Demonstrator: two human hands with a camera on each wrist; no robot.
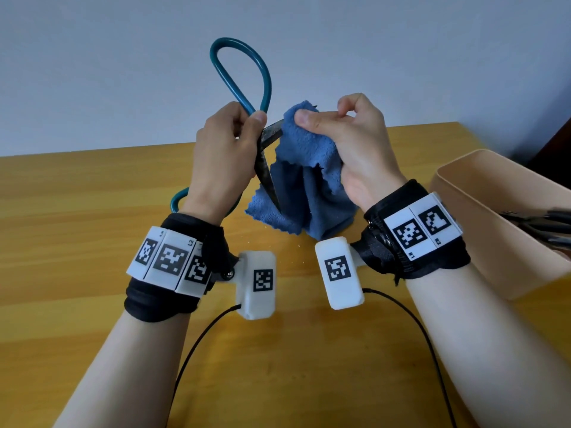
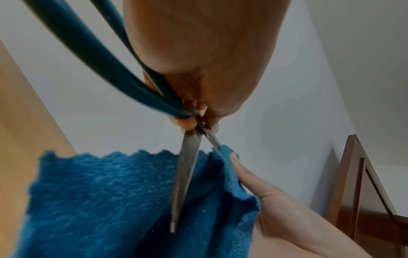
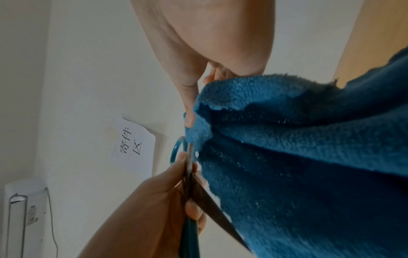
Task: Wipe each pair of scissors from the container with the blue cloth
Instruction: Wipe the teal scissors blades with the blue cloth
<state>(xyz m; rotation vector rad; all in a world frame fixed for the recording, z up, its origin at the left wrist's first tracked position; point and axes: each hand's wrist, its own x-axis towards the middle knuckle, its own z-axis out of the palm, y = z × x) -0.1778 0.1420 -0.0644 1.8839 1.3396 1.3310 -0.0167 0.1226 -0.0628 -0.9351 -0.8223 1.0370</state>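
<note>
Two scissors blades splay: one downward, one into blue cloth.

The scissors are showing teal-green handle loops and dark, dull grey blades with a mottled, speckled surface, while the cloth is appearing mid-blue in the head view and a deeper teal-blue with a nubby weave and scalloped edge in the wrist views. The table is glowing honey-yellow with a wood grain, the container is showing a pale beige, and the wrist bands are carrying black fabric with white tags printed in black-and-white square codes.
</note>
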